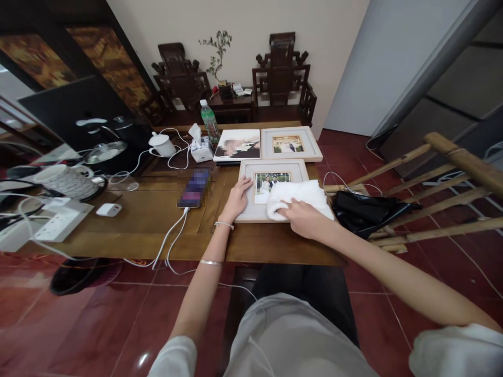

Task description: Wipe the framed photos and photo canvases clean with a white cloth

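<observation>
My left hand (237, 199) lies open and flat on the left edge of the frame (271, 165), pinning it to the tabletop (251, 243). My right hand (304, 217) is curled over the near edge of the white cloth (301, 193), gripping it and pressing it onto the frame's right half. The phone (194, 188) sits just left of my left hand, and the black bag (365, 209) lies just right of my right. The far frames (291, 144) lie beyond both hands.

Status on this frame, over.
Left hand flat on photo frame edge. Right hand holds white cloth on its glass. Phone lies beside frame, apart.
</observation>
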`<state>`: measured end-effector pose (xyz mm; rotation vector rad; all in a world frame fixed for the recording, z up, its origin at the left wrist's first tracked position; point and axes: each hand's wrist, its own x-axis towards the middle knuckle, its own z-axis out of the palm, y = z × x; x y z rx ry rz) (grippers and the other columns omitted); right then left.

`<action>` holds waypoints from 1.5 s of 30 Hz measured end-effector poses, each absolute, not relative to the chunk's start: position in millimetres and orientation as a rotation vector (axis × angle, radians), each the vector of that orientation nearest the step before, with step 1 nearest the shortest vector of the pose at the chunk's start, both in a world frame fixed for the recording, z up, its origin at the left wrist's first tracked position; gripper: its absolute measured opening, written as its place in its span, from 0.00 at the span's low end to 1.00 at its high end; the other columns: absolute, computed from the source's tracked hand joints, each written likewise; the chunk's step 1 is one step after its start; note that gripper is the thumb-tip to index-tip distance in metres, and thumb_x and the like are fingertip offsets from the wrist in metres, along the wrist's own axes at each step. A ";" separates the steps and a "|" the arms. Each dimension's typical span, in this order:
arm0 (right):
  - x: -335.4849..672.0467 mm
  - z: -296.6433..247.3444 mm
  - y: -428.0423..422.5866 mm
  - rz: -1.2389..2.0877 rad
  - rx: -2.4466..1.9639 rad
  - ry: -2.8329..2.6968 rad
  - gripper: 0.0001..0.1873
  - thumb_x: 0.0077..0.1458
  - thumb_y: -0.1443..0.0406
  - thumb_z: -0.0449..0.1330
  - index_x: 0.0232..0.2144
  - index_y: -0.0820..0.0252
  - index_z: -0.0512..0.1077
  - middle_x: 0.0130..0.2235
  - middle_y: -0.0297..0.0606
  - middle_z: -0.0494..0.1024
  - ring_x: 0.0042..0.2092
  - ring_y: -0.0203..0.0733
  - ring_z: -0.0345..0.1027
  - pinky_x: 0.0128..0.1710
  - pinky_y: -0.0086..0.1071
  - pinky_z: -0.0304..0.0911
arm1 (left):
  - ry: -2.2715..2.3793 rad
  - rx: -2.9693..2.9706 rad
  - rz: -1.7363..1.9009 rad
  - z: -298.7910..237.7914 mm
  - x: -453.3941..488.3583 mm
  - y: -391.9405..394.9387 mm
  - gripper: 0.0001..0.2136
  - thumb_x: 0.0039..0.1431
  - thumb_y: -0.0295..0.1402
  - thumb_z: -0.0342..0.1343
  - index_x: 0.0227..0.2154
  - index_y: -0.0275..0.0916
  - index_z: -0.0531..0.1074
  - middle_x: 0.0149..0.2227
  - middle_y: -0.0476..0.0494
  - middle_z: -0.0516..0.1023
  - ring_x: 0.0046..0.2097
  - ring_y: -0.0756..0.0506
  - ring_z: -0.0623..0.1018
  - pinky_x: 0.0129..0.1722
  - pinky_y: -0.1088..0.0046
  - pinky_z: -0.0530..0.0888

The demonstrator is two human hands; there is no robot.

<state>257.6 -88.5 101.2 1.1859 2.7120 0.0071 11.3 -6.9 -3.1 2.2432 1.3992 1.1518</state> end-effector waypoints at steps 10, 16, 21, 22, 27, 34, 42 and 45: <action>250.2 64.3 41.9 0.377 1.413 2.786 0.30 0.52 0.79 0.49 0.58 0.63 0.65 0.67 0.48 0.53 0.65 0.60 0.44 0.59 0.53 0.46 | 1.396 2.281 1.097 -3.2 7.8 -7.7 0.22 0.59 0.19 0.42 0.53 0.34 0.70 0.58 0.36 0.71 0.64 0.41 0.63 0.65 0.54 0.60; 247.9 74.5 -2.0 0.316 1.258 2.756 0.26 0.54 0.77 0.48 0.53 0.64 0.70 0.63 0.52 0.61 0.59 0.60 0.56 0.54 0.50 0.53 | 1.402 2.256 1.123 -5.6 9.9 -6.3 0.23 0.57 0.17 0.43 0.52 0.36 0.71 0.58 0.38 0.71 0.64 0.41 0.64 0.64 0.53 0.60; 253.9 115.3 -63.0 -0.041 1.034 2.719 0.22 0.52 0.77 0.50 0.47 0.63 0.73 0.47 0.53 0.76 0.43 0.50 0.71 0.38 0.36 0.59 | 1.421 2.263 1.145 -5.9 12.4 -6.4 0.24 0.55 0.16 0.43 0.52 0.34 0.71 0.57 0.37 0.71 0.64 0.40 0.64 0.64 0.53 0.61; 254.5 123.9 -71.6 -0.125 0.977 2.703 0.22 0.51 0.77 0.50 0.46 0.63 0.74 0.43 0.52 0.78 0.40 0.49 0.72 0.34 0.34 0.58 | 1.424 2.267 1.148 -5.8 12.6 -6.5 0.24 0.55 0.16 0.43 0.52 0.35 0.71 0.57 0.38 0.71 0.64 0.41 0.64 0.64 0.53 0.61; 251.7 128.2 -91.8 -0.230 0.960 2.728 0.24 0.50 0.78 0.49 0.47 0.62 0.73 0.39 0.50 0.78 0.38 0.47 0.73 0.34 0.33 0.59 | 1.431 2.274 1.151 -5.3 11.8 -6.5 0.24 0.55 0.16 0.43 0.51 0.36 0.72 0.57 0.38 0.72 0.64 0.41 0.64 0.64 0.54 0.61; 257.4 72.2 -24.0 0.132 1.292 2.863 0.31 0.50 0.79 0.49 0.57 0.63 0.67 0.66 0.48 0.56 0.65 0.58 0.47 0.59 0.53 0.48 | 1.415 2.296 1.107 -3.1 9.4 -7.5 0.22 0.56 0.18 0.43 0.51 0.35 0.72 0.58 0.38 0.71 0.64 0.40 0.64 0.64 0.53 0.61; 244.5 68.9 38.0 0.230 1.426 2.759 0.32 0.50 0.80 0.47 0.57 0.61 0.68 0.67 0.43 0.53 0.66 0.66 0.40 0.59 0.62 0.43 | 1.410 2.264 1.108 -1.2 10.5 -8.3 0.22 0.57 0.18 0.43 0.51 0.37 0.73 0.58 0.40 0.71 0.64 0.41 0.63 0.64 0.51 0.60; 242.2 76.1 1.9 0.151 1.286 2.738 0.31 0.51 0.79 0.48 0.56 0.60 0.69 0.66 0.45 0.56 0.64 0.67 0.46 0.56 0.61 0.49 | 1.424 2.261 1.095 -2.4 11.7 -7.0 0.22 0.57 0.18 0.42 0.51 0.34 0.72 0.59 0.37 0.70 0.64 0.40 0.63 0.64 0.52 0.59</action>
